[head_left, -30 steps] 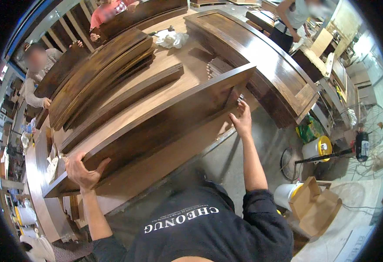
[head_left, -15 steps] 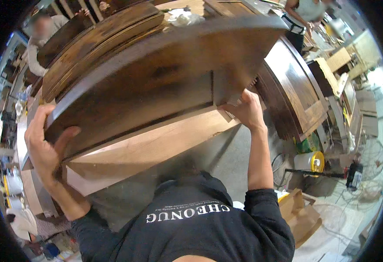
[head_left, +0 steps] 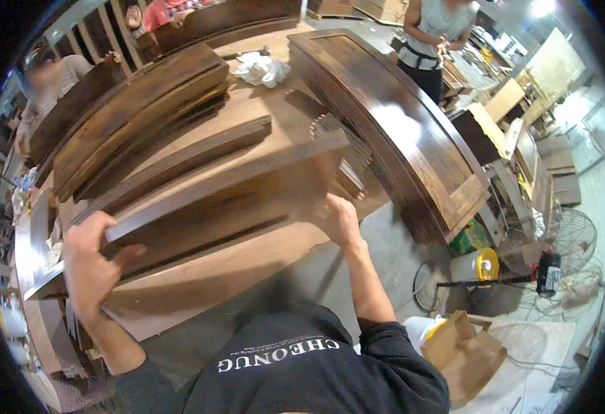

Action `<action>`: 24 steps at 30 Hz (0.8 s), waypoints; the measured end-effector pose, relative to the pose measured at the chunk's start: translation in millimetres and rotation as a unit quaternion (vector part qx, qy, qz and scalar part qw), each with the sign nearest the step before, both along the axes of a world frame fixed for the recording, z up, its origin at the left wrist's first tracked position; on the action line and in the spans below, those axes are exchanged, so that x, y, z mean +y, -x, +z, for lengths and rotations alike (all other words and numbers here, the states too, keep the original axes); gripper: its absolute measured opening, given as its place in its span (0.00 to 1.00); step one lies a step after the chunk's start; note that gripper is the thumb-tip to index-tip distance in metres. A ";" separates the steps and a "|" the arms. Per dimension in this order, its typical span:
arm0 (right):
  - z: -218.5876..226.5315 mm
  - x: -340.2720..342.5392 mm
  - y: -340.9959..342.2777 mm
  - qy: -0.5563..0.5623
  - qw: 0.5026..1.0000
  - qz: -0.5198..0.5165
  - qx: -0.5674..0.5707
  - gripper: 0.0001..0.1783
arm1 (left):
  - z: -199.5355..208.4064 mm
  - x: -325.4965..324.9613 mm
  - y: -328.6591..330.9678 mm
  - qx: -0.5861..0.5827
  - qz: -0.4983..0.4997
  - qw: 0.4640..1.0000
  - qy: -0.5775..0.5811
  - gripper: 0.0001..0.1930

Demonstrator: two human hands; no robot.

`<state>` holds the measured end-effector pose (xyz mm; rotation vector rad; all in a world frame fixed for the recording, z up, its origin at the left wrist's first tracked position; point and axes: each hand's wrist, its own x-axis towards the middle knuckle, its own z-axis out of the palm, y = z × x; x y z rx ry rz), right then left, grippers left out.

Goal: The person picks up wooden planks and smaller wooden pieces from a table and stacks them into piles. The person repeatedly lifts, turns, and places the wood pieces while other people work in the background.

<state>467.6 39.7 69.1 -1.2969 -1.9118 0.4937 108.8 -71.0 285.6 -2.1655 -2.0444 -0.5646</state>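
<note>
A dark brown framed wooden panel [head_left: 240, 207] stands tilted on its long edge over the pale wooden workbench [head_left: 178, 293]. My left hand [head_left: 92, 259] grips its left end, with the fingers round the outside and the thumb on the near face. At the lower right corner, my right hand [head_left: 344, 222] holds the other end; some of its fingers are hidden and that corner is blurred. Just behind the panel lies a long dark wooden strip [head_left: 199, 164]. A bundle of thin dark slats [head_left: 347, 148] rests beyond the right hand.
Dark panels are stacked at the far left [head_left: 137, 114] and right [head_left: 399, 131]. White crumpled wrapping [head_left: 261, 69] lies between them. Co-workers stand at left [head_left: 47, 93] and far right [head_left: 433, 41]. A yellow-rimmed bucket [head_left: 475, 265], fan [head_left: 571, 238] and cardboard box [head_left: 464, 359] are at right.
The panel has come down and its top edge sits lower, so the dark strip and slats behind it now show. Both hands still hold its ends. The view has shifted.
</note>
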 end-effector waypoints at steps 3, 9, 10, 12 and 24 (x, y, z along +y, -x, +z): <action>21.0 -8.1 -2.7 0.078 0.994 0.026 0.070 0.26 | -10.1 4.5 -20.7 0.017 -0.019 0.996 -0.080 0.29; -58.5 -6.0 -6.9 0.220 0.975 0.026 0.021 0.34 | -80.0 28.6 -41.3 0.107 -0.056 0.985 -0.122 0.34; -71.3 -4.4 -5.1 0.229 0.970 0.034 0.070 0.32 | -76.9 29.0 -41.5 0.107 -0.062 0.986 -0.115 0.34; -60.1 -2.5 2.9 0.202 0.975 0.026 0.090 0.27 | -67.8 33.4 -39.8 0.108 -0.072 0.985 -0.111 0.34; -39.0 5.7 -27.9 0.218 0.972 -0.005 0.081 0.30 | -63.8 36.0 -47.7 0.134 -0.065 0.981 -0.128 0.31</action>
